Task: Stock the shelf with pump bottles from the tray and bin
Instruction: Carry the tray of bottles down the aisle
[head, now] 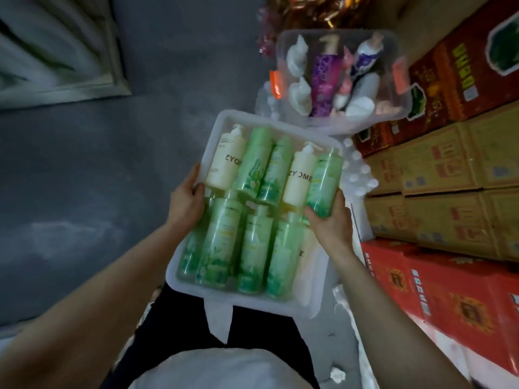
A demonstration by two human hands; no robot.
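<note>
A white tray (pixel 222 122) is held in front of me, full of pump bottles lying flat: several green ones (pixel 254 161) and cream ones (pixel 224 164) marked with dark letters. My left hand (pixel 185 200) grips the tray's left rim, thumb over the edge. My right hand (pixel 331 223) grips the right rim, thumb lying against a green bottle (pixel 323 186). Beyond the tray stands a clear plastic bin (pixel 393 108) holding a purple bottle (pixel 325 77), white bottles and others.
Stacked cartons, red (pixel 449 68) and tan (pixel 438 214), line the right side. Another red carton (pixel 438 304) sits lower right. Grey floor (pixel 112 164) spreads to the left, with a pale framed object (pixel 56 51) at top left. Shiny wrapping lies behind the bin.
</note>
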